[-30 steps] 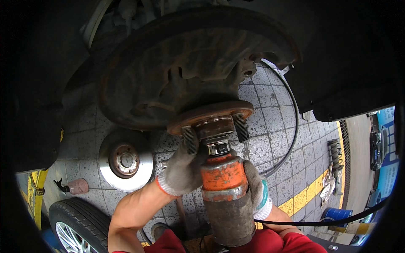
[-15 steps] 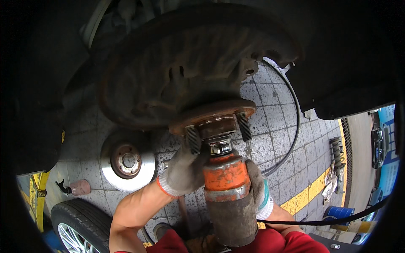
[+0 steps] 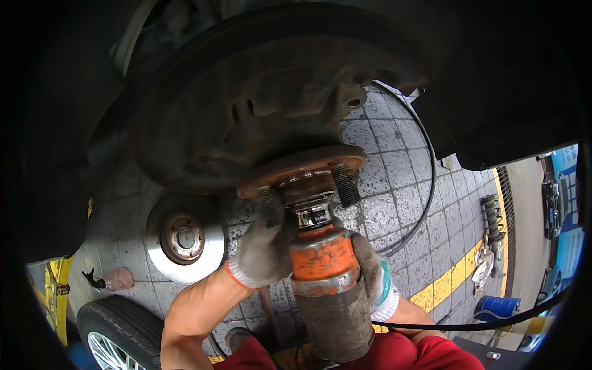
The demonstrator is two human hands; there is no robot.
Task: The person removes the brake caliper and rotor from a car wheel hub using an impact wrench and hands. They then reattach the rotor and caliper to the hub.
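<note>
An orange and grey impact wrench [image 3: 327, 271] points up at the rusty wheel hub [image 3: 302, 169], its shiny socket [image 3: 314, 214] against the hub's centre. Threaded studs [image 3: 346, 185] stick out of the hub flange on either side of it. My gloved left hand [image 3: 264, 250] is closed at the front of the wrench, beside the socket; its fingertips are hidden behind the tool and hub. My gloved right hand [image 3: 373, 268] wraps the wrench's right side, with most fingers out of sight. Behind the hub spreads a dark brake dust shield [image 3: 246, 92].
A brake disc [image 3: 213, 246] lies on the tiled floor [image 3: 401, 203] at left. Nearby are a pink spray bottle [image 3: 118, 277] and a wheel [image 3: 123, 314]. A black hose [image 3: 468, 325] runs off right. A coil spring strut [image 3: 493, 225] and a blue drum [image 3: 497, 307] sit at far right.
The hub, shield and wrench sit slightly further left in the picture. The wrench stays against the hub, and both hands keep their places on it.
</note>
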